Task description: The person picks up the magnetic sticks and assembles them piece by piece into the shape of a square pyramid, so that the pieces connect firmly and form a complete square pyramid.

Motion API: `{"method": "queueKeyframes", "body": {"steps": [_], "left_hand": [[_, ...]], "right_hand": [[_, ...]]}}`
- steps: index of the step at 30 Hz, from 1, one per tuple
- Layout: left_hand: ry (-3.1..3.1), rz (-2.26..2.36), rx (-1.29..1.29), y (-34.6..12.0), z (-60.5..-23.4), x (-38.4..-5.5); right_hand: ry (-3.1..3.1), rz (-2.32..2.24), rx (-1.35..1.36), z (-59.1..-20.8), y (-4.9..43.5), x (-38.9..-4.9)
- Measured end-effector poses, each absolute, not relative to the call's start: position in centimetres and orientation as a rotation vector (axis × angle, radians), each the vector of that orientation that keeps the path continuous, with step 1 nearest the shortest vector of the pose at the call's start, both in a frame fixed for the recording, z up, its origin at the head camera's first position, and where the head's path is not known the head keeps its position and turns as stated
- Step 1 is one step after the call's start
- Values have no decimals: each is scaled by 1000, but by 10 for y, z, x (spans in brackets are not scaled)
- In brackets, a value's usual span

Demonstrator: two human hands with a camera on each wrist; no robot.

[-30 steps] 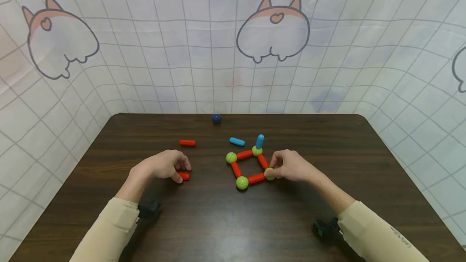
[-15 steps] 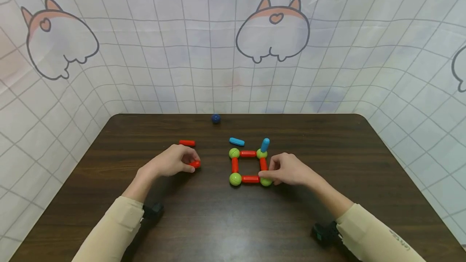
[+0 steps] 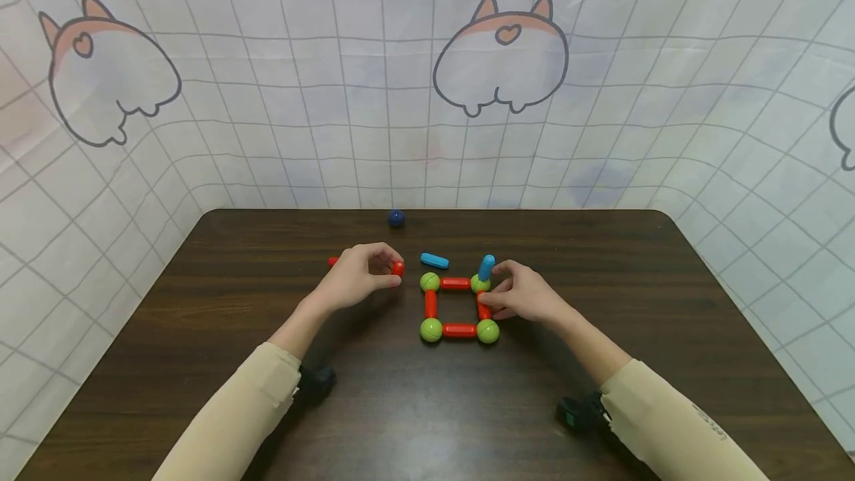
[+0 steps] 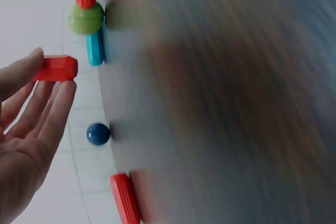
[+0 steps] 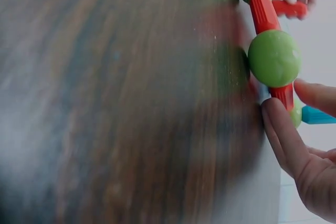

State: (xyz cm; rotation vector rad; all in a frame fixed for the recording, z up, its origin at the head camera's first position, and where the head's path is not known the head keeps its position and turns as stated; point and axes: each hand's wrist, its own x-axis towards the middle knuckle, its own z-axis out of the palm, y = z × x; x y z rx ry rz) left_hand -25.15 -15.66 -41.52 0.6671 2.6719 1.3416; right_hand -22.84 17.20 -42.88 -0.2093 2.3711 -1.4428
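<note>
The left hand pinches a red rod upright, just left of a square of red rods and green balls on the tabletop. Fingers of the right hand hold the square's right-side rod, near a blue rod standing on the far-right ball.

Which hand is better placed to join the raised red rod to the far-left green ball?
Probably the left hand: it pinches that red rod near the green ball, while the right hand grips the right-side rod.
</note>
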Motion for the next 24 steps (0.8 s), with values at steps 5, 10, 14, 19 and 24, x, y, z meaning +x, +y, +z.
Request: {"method": "queueKeyframes", "body": {"steps": [5, 10, 14, 19, 24], "left_hand": [[2641, 1430, 628, -140, -414, -256], [2604, 1486, 611, -128, -417, -261], [2602, 1490, 615, -122, -417, -263], [2607, 1474, 624, -118, -417, -265], [2589, 1478, 626, -115, -417, -266]], "right_hand": [[2337, -1474, -216, -429, 168, -230], [2326, -1493, -213, -431, 166, -229], [2316, -1510, -205, -431, 166, -229], [2304, -1533, -197, -433, 166, -230], [2290, -1542, -173, -434, 168, -230]]}}
